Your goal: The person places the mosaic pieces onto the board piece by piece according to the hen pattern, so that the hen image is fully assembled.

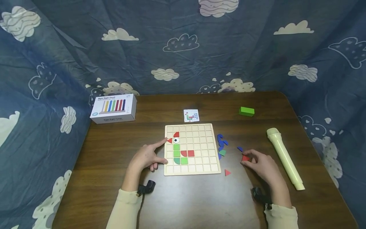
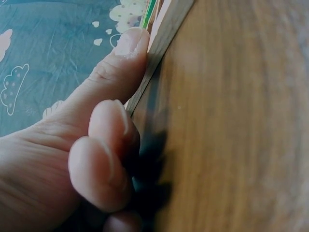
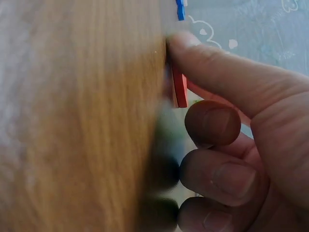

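Note:
A wooden grid board [image 1: 200,165] lies mid-table, with red and green pieces and a round eye piece [image 1: 176,140] set in its left half. My left hand [image 1: 145,156] is at the board's left edge, index finger and thumb spread and touching it. In the left wrist view, the thumb [image 2: 113,70] presses the board's side while other fingers are bent. Right of the board, my right hand [image 1: 264,165] pinches a red square piece [image 1: 245,158] between thumb and fingers, low over the table. The piece's red edge [image 3: 180,89] shows in the right wrist view.
Blue pieces [image 1: 221,143], a green piece [image 1: 222,153] and a red triangle [image 1: 227,172] lie right of the board. A pattern card [image 1: 191,115] sits behind it. A white box [image 1: 114,109], green block [image 1: 247,111] and cream tube [image 1: 286,159] stand farther out.

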`<control>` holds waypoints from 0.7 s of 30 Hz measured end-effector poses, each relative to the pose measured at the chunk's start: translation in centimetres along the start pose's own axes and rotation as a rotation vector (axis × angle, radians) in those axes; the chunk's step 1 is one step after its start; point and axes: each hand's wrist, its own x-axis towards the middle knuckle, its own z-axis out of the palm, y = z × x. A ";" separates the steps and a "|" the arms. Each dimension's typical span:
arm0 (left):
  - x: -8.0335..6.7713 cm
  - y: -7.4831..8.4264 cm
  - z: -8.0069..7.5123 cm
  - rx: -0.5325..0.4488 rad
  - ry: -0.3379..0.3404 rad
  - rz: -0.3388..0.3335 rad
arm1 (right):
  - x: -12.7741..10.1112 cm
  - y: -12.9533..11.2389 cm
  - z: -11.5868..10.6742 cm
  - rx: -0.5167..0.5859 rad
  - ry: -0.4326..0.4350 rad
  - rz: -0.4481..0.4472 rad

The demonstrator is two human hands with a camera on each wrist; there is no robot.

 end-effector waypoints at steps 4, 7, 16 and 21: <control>0.0 -0.1 0.1 0.000 0.002 -0.001 | -0.1 -0.2 0.0 -0.002 0.021 -0.031; 0.0 -0.1 0.0 -0.007 0.003 -0.006 | 0.2 -1.6 -0.1 -0.008 0.031 -0.056; -0.1 -0.1 -0.2 -0.014 0.009 -0.005 | 2.7 -12.5 2.0 -0.016 -0.027 -0.227; -0.1 0.1 -0.1 -0.017 -0.007 -0.001 | 3.8 -15.6 4.4 -0.049 -0.088 -0.248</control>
